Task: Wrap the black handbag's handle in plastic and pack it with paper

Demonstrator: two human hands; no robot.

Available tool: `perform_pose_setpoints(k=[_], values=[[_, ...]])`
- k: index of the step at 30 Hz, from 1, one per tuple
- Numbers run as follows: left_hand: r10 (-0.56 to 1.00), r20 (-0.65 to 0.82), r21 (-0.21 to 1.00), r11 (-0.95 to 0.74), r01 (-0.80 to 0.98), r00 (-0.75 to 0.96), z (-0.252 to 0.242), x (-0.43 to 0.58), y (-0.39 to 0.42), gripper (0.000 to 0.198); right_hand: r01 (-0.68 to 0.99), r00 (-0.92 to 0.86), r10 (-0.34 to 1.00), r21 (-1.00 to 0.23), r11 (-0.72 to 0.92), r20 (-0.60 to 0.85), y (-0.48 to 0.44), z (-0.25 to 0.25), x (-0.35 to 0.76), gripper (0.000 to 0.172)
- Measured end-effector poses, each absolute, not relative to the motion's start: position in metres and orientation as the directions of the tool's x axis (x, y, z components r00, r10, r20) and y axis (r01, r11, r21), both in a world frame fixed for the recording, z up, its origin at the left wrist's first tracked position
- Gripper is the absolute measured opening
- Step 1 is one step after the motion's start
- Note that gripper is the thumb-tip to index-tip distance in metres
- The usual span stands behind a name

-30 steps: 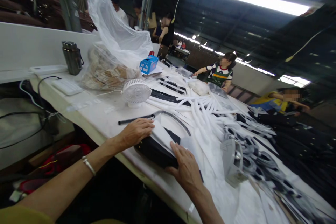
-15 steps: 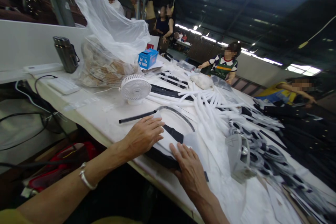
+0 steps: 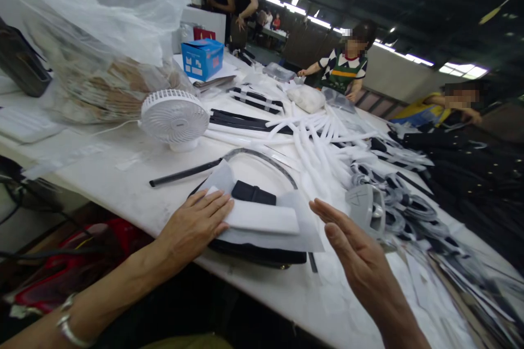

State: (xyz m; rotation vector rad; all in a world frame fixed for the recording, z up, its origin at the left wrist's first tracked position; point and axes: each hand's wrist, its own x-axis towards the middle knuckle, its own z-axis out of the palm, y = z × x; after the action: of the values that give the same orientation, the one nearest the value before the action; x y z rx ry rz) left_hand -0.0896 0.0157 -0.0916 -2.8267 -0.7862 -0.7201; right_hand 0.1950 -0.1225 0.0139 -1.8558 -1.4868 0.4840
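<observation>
White wrapping paper (image 3: pixel 262 221) folded over a flat black bag (image 3: pixel 262 255), both lying at the near edge of the table (image 3: pixel 123 174), just in front of the body. Pinned at the left end by the left hand (image 3: pixel 194 226): palm down, fingers straight and close together, tips resting on the folded strip, clamped on nothing. Raised just off the paper's right end, the right hand (image 3: pixel 354 248): edge-on, fingers straight and together, holding nothing and, as far as can be seen, touching nothing.

To do this fold well, probably best to press with the whole flat of the left palm to stop the sheet sliding, then smooth outward from the middle toward the free right corner. Worth tucking the black strap (image 3: pixel 254 194) fully under the paper before creasing, and minding the overhang at the table edge.

Long axis of bag and folded strip running left to right across the view, roughly along the table edge, dipping slightly toward the right. Left end under the left fingers, right end pointing toward the raised right hand. Farther back, well apart from the work: a small white fan (image 3: pixel 175 119) and a blue box (image 3: pixel 202 58).
</observation>
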Motion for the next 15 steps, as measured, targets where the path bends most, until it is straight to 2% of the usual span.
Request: perform_pose_setpoints(k=[3,7,11,15], values=[[0.460,0.469,0.015,-0.858,0.514,0.754,-0.089,-0.088,0.015,0.033,0.845,0.098,0.963,-0.532,0.053,0.252,-0.116,0.011,0.175,0.045],[0.473,0.428,0.018,-0.856,0.516,0.770,-0.084,-0.088,0.017,0.036,0.934,-0.179,0.969,-0.279,0.222,0.170,-0.101,-0.029,0.140,0.065],[0.489,0.376,0.089,-0.865,0.494,0.787,-0.081,-0.094,0.026,0.037,0.970,-0.187,0.975,-0.137,0.203,0.119,-0.102,-0.077,0.124,0.078],[0.545,0.368,0.214,-0.838,0.502,0.753,-0.080,-0.107,0.036,0.036,0.974,-0.183,0.966,-0.099,0.203,0.182,-0.111,-0.096,0.121,0.084]])
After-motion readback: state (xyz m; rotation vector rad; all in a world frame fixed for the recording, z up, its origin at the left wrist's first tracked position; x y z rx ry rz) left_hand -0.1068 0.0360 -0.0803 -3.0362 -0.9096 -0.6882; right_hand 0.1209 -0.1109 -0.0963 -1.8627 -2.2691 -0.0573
